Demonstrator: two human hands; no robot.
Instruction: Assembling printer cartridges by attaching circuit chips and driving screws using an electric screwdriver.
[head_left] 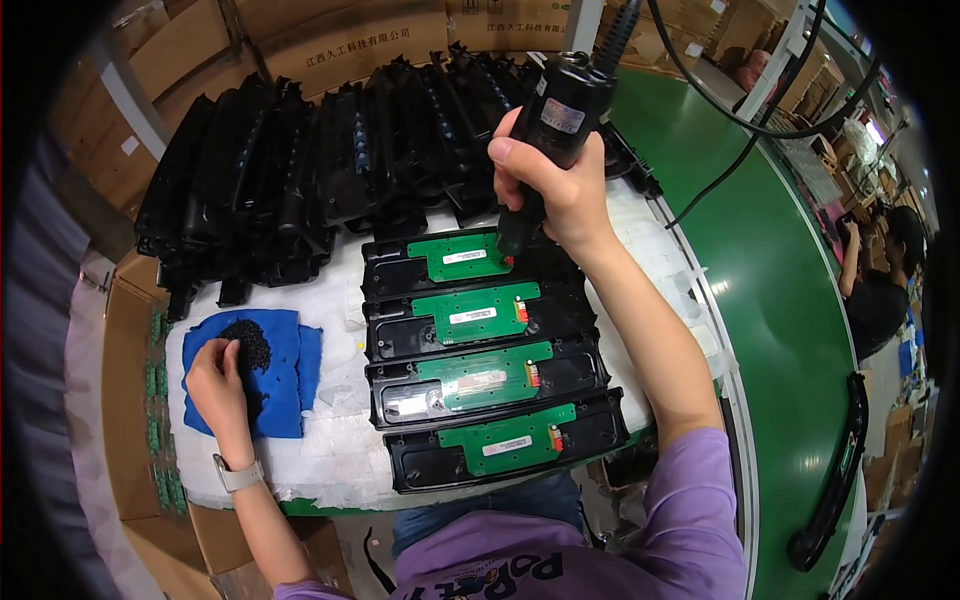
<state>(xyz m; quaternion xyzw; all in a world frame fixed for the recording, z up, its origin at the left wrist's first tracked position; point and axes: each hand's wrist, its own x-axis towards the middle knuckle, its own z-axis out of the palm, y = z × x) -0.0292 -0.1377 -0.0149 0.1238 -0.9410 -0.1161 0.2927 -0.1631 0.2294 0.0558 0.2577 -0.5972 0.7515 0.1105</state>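
My right hand [568,195] is wrapped round a black electric screwdriver [562,105], held upright with its cord rising from the top. Its lower end meets the right part of a green circuit board [445,265] in the farthest of several black plastic housings [390,280]; the tip itself is hidden. Nearer me, more housings lie in a row, each with a green board [455,328] and a small red-and-white connector. At the left, the closed fingertips of my left hand [213,385] touch a pile of tiny black screws [250,345] on a blue cloth [285,405]. What they pinch is too small to see.
Stacked black housings [230,180] fill the table's far side, before cardboard boxes [340,45]. A carton [135,400] with green boards stands left. To the right runs a green surface [760,330] bearing a long black part [835,480]. Another person [885,280] is beyond it.
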